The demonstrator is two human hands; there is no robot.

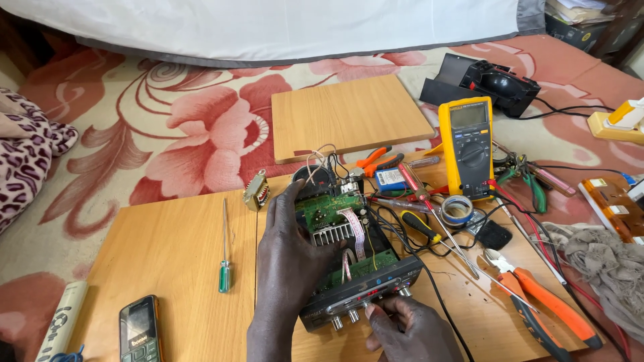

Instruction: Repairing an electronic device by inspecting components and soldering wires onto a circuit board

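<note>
A left hand grips the opened amplifier on the wooden board, fingers wrapped around its side, while right-hand fingers pinch a front knob. Bracing the case keeps it from sliding. The right wrist is cut off by the frame.

A home turned into a makeshift electronics repair spot, set up on the floor rather than at a bench. A red and cream floral carpet covers the floor, a mattress edge with a white sheet runs along the far side, and a spotted blanket lies at the left. Wooden boards laid on the carpet serve as the work surface, strewn with a yellow multimeter, screwdrivers, orange-handled pliers and an opened amplifier.
</note>
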